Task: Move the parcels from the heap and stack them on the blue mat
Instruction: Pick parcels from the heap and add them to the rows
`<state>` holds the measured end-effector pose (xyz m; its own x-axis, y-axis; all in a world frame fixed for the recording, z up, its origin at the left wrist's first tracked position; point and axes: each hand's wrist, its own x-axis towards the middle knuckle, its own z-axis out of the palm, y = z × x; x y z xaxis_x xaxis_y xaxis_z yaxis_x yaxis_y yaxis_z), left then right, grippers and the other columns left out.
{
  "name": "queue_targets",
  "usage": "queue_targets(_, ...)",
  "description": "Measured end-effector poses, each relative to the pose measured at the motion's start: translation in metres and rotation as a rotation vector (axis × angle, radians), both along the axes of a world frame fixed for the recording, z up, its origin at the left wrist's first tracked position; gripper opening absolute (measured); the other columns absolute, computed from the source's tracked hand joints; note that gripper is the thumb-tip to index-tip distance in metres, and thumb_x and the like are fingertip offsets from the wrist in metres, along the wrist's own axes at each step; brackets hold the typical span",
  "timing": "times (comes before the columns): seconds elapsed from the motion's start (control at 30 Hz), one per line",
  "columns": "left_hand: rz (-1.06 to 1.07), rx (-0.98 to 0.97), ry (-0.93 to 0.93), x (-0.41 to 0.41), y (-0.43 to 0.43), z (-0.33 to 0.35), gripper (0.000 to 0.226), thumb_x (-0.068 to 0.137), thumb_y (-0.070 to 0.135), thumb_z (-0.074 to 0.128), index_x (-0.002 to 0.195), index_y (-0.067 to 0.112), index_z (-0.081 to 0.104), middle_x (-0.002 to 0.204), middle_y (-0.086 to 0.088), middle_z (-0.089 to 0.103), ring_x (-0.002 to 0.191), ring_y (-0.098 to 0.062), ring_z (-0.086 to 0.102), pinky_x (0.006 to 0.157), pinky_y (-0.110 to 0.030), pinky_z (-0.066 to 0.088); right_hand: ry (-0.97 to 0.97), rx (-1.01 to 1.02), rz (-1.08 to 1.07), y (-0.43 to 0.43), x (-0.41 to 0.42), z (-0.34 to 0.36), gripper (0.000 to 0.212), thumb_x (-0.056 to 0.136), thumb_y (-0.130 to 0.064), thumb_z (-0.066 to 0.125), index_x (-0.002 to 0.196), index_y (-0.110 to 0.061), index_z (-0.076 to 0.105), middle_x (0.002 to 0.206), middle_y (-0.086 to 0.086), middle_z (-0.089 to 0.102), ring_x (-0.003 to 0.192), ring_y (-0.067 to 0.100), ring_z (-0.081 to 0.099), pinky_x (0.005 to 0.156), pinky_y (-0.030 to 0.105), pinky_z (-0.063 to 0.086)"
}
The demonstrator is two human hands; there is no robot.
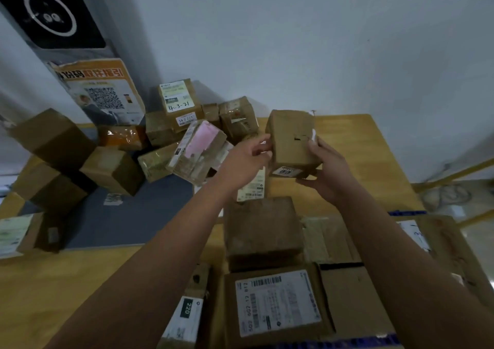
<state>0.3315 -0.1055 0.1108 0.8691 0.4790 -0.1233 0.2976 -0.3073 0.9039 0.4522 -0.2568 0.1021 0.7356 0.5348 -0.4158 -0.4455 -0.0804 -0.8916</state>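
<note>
Small cardboard parcel (292, 140) held aloft, both hands' fingers clamped on opposite sides: left hand (247, 158), right hand (324, 169). Appears light, rigid; side grip suffices.

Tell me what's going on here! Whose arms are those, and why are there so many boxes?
No machine here: a person wears a camera on their head, so you see their arms from above. The left hand and right hand hold a small brown box in the air between them. Behind it, a messy heap of parcels sits by the wall on a wooden table. Nearer, other parcels lie flat side by side, like the one with a white label. Blue mat edges peek out beneath them.
</note>
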Motion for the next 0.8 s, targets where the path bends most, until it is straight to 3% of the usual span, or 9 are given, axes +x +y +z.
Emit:
queue_targets(0.17, 0.0, 0.104, 0.02, 0.013, -0.048, 0.01, 0.053, 0.095, 0.035, 0.057, 0.146, 0.034, 0.039, 0.128, 0.006, 0.062, 0.108, -0.01, 0.058, 0.093, -0.033, 0.046, -0.087, 0.023, -0.097, -0.05, 0.009, 0.009, 0.046, 0.091, -0.031, 0.064, 0.136, -0.028, 0.055, 0.115, -0.008, 0.063, 0.106, 0.019, 0.059, 0.083, 0.042, 0.048)
queue_targets(0.3, 0.05, 0.204, 0.026, 0.024, -0.077, 0.014, 0.058, 0.095, 0.038, 0.057, 0.148, 0.033, 0.033, 0.145, 0.005, 0.046, 0.123, -0.016, 0.052, 0.103, -0.039, 0.043, -0.242, 0.007, -0.104, -0.094, 0.022, 0.005, 0.05, 0.086, -0.02, 0.072, 0.133, -0.019, 0.055, 0.117, 0.002, 0.061, 0.098, 0.012, 0.062, 0.072, 0.027, 0.051)
queue_targets(0.37, 0.043, 0.226, 0.031, 0.029, -0.092, 0.018, 0.063, 0.093, 0.035, 0.062, 0.149, 0.032, 0.032, 0.151, 0.003, 0.039, 0.13, -0.017, 0.045, 0.108, -0.039, 0.039, -0.314, -0.032, -0.042, -0.113, 0.025, -0.001, 0.054, 0.081, -0.016, 0.077, 0.13, -0.017, 0.056, 0.119, 0.003, 0.058, 0.1, 0.012, 0.06, 0.078, 0.029, 0.052)
queue_targets(0.47, -0.065, 0.293, 0.071, 0.037, -0.117, 0.022, 0.075, 0.089, 0.035, 0.069, 0.151, 0.031, 0.027, 0.156, 0.003, 0.031, 0.139, -0.015, 0.034, 0.106, -0.025, 0.029, -0.353, -0.057, 0.103, -0.137, 0.028, -0.013, 0.061, 0.071, -0.004, 0.082, 0.125, -0.02, 0.058, 0.116, -0.002, 0.058, 0.104, 0.018, 0.06, 0.084, 0.04, 0.054)
queue_targets(0.57, -0.222, 0.435, 0.151, 0.044, -0.135, 0.02, 0.091, 0.08, 0.037, 0.078, 0.152, 0.035, 0.023, 0.16, 0.003, 0.022, 0.145, -0.017, 0.024, 0.11, -0.029, 0.025, -0.438, -0.107, 0.242, -0.153, 0.033, -0.025, 0.077, 0.053, 0.012, 0.082, 0.118, -0.024, 0.06, 0.111, -0.003, 0.06, 0.109, 0.028, 0.058, 0.087, 0.045, 0.053)
queue_targets(0.7, -0.404, 0.617, 0.37, 0.047, -0.151, 0.012, 0.101, 0.073, 0.034, 0.083, 0.153, 0.035, 0.021, 0.162, 0.007, 0.013, 0.147, -0.017, 0.016, 0.118, -0.04, 0.023, -0.666, -0.236, 0.406, -0.163, 0.037, -0.035, 0.081, 0.034, -0.012, 0.083, 0.1, -0.051, 0.059, 0.113, -0.002, 0.06, 0.108, 0.027, 0.054, 0.089, 0.046, 0.051)
queue_targets(0.8, -0.47, 0.69, 0.464, 0.047, -0.161, 0.007, 0.106, 0.074, 0.035, 0.083, 0.155, 0.028, 0.015, 0.162, 0.001, 0.015, 0.147, -0.019, 0.016, 0.118, -0.035, 0.02, -0.764, -0.272, 0.485, -0.164, 0.038, -0.044, 0.082, 0.03, -0.028, 0.077, 0.107, -0.049, 0.058, 0.112, -0.009, 0.057, 0.108, 0.028, 0.052, 0.09, 0.046, 0.05)
